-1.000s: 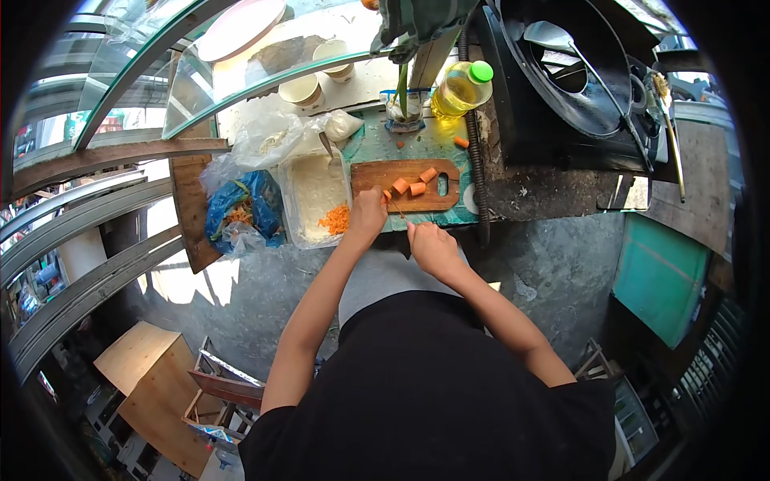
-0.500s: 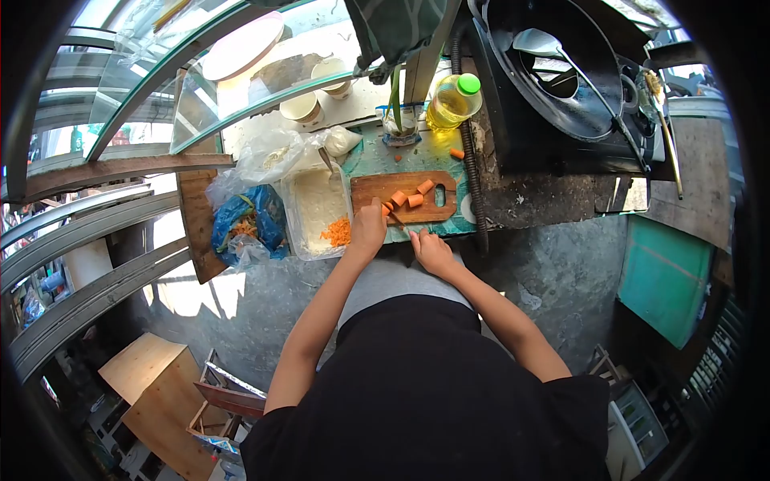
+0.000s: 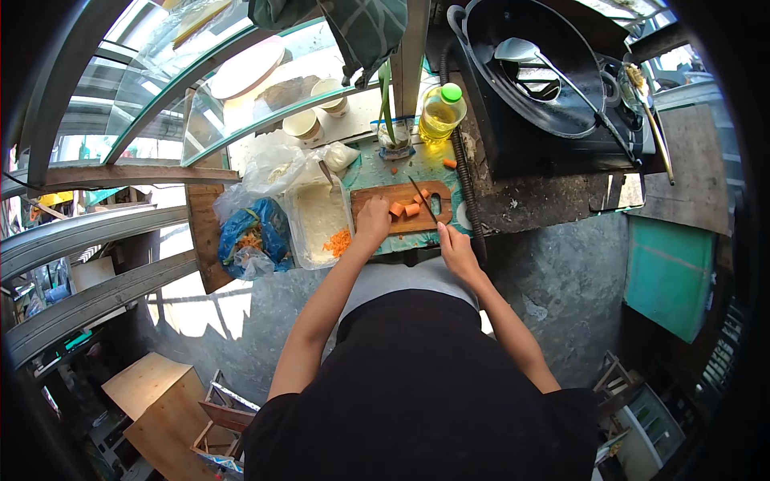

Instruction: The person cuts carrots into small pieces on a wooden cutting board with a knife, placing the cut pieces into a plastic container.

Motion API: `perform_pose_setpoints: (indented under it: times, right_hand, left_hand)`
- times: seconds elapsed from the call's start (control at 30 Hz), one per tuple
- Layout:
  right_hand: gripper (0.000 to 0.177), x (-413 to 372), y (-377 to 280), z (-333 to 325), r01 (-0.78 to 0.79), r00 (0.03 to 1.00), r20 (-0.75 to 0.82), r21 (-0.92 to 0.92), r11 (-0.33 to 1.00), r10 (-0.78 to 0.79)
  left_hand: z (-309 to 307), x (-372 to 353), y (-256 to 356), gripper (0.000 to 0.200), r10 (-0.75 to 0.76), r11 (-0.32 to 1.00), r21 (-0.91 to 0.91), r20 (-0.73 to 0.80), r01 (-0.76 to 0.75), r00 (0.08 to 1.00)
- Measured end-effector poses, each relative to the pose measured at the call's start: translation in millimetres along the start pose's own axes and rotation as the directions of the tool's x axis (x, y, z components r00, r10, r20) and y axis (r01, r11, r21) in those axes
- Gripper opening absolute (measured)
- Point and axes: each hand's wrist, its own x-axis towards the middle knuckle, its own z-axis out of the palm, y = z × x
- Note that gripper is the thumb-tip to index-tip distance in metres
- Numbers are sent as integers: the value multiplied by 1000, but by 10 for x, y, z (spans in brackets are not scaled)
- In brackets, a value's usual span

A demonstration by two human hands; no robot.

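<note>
Orange carrot chunks (image 3: 412,210) lie grouped on the wooden cutting board (image 3: 419,225), toward its right end. At the board's left side my left hand (image 3: 374,219) has its fingers bunched downward; I cannot tell whether they pinch anything. My right hand (image 3: 458,249) is wrapped around the handle of a knife (image 3: 428,204), whose blade slants away from me across the board, close by the chunks. Just left of the board, a plastic container (image 3: 347,210) has finely cut carrot (image 3: 338,242) in its near right corner; beside that sits a blue bag (image 3: 273,227). Beyond the board, a bottle of yellow liquid (image 3: 438,120) stands upright on the green tabletop (image 3: 429,170). Farther right is a black wok (image 3: 573,40).
</note>
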Motion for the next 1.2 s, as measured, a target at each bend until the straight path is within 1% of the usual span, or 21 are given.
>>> perform_pose_setpoints:
  times: [0.07,0.1,0.13,0.17,0.3,0.37,0.5,0.57,0.6,0.67,0.7,0.77,0.8,0.87,0.9,0.97,1.0,1.07,1.1,1.17,1.2]
  right_hand:
    - [46,24,108,-71,-30,999,-41,50,998,32]
    - [46,35,151,-111,-29,995,-95,88,996,38]
    - [47,50,193,-144,-26,988,-147,126,992,44]
    - [48,58,222,-171,-19,980,-195,103,994,39]
    - [48,73,328,-252,5,967,-253,80,997,15]
    - [48,60,381,-262,-5,970,-244,67,998,21]
    - [49,30,503,-238,-69,965,-251,43,997,77]
    - [50,23,532,-242,-90,960,-264,39,995,97]
    - [50,17,536,-246,-111,954,-275,38,993,118]
    - [50,-1,555,-267,-108,952,-282,49,993,117]
    - [50,5,562,-277,-98,950,-292,61,993,112]
    - [50,0,577,-289,-77,949,-303,63,995,92]
    - [50,-20,591,-298,-56,947,-313,61,997,72]
    - [50,-48,619,-309,-72,950,-300,68,995,89]
    - [50,-52,626,-307,-85,953,-286,75,994,103]
    - [50,-60,639,-301,-103,954,-277,67,992,118]
    - [50,-70,638,-302,-121,955,-266,55,991,131]
    - [50,-90,626,-321,-128,956,-257,55,990,138]
    - [50,-95,619,-330,-130,959,-246,54,990,139]
    - [50,-95,627,-324,-127,959,-250,54,990,137]
    - [50,-95,637,-317,-125,957,-255,54,991,135]
  left_hand:
    - [-18,42,-48,20,-73,988,-134,43,78,996]
    - [-18,53,-61,20,-69,988,-134,42,74,997]
    - [-17,64,-74,16,-75,974,-219,-66,59,995]
    - [-20,70,-85,12,-90,953,-301,-172,35,981]
    - [-68,115,-128,14,-48,954,-301,-177,-8,983]
    - [-108,132,-110,15,-25,955,-292,-268,-56,963]
    - [-270,235,-30,17,-76,945,-326,-279,-20,957]
    - [-355,344,18,16,-68,983,-182,-306,12,949]
    - [-288,427,-41,16,-69,983,-183,-305,13,950]
    - [-246,518,-87,16,144,982,179,-468,-67,872]
    - [-267,514,-58,16,144,982,179,-466,-66,873]
    - [-304,479,63,23,165,980,-67,-259,-188,952]
    - [-262,415,133,23,167,979,-68,-256,-190,952]
    - [-164,259,295,42,343,933,-39,-208,-358,916]
    - [-84,226,344,42,345,932,-38,-207,-360,915]
    - [78,195,380,47,551,834,111,-208,-540,808]
    - [173,203,328,47,553,833,110,-205,-542,808]
    - [305,208,258,47,614,788,230,-216,-572,759]
    - [324,187,201,47,614,788,228,-216,-572,759]
    - [306,90,13,49,432,886,271,-194,-375,881]
    - [322,49,-70,49,429,888,271,-194,-372,882]
